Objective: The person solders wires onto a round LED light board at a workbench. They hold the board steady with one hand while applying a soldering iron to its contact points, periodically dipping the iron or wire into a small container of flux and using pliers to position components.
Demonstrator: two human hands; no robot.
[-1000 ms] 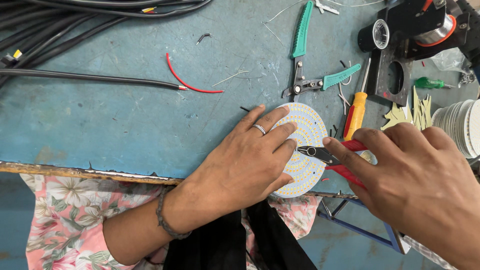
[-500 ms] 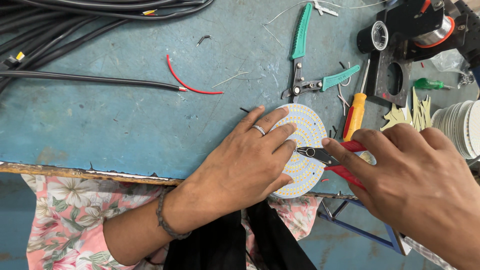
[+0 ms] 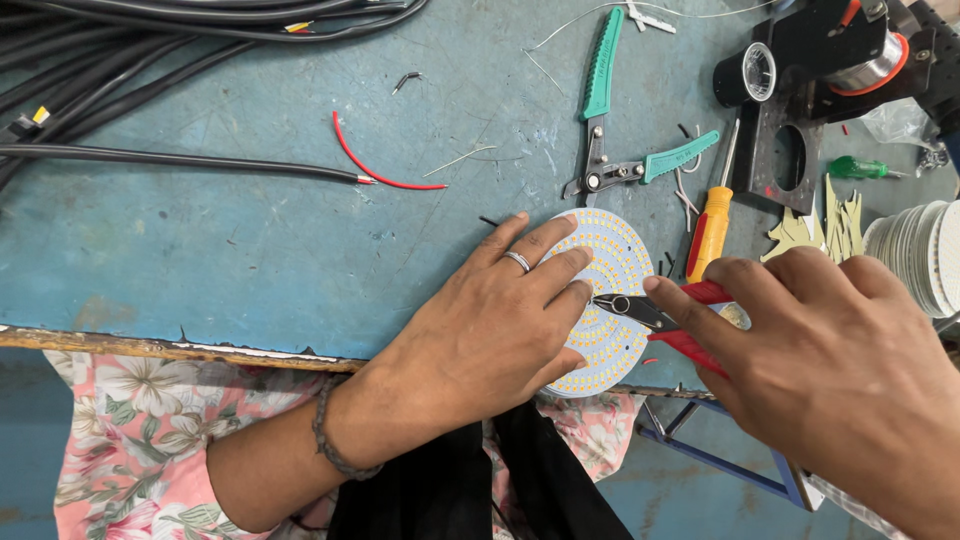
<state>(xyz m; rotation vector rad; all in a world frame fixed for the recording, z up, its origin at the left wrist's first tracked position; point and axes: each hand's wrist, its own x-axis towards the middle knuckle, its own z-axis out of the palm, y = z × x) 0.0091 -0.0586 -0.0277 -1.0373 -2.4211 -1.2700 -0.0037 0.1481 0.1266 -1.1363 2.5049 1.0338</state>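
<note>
Blue-painted worktop, scuffed, wooden front edge chipped. Round white disc dotted with small yellow squares lying flat near the front edge, partly overhanging it. Left hand pressed palm down on the disc's left half, fingers spread and flat, ring on one finger, beaded band on the wrist; holding the disc down, not gripping it. Right hand curled around red-handled cutters, fingers wrapped on the handles, dark tip resting on the disc just beside the left fingertips; cutter tip nearly closed, whether biting anything cannot tell. Green-handled pliers lying open above the disc, apart from it. Orange and yellow screwdriver just right of the disc's upper edge. Red wire piece left of the pliers, touching the end of a black cable. Bundle of black cables across the top left. Black tool block with a round hole and a wire spool at top right. Stack of white discs on edge at far right, well apart from the hands. Small green screwdriver near the block. Floral cloth below the worktop edge.
</note>
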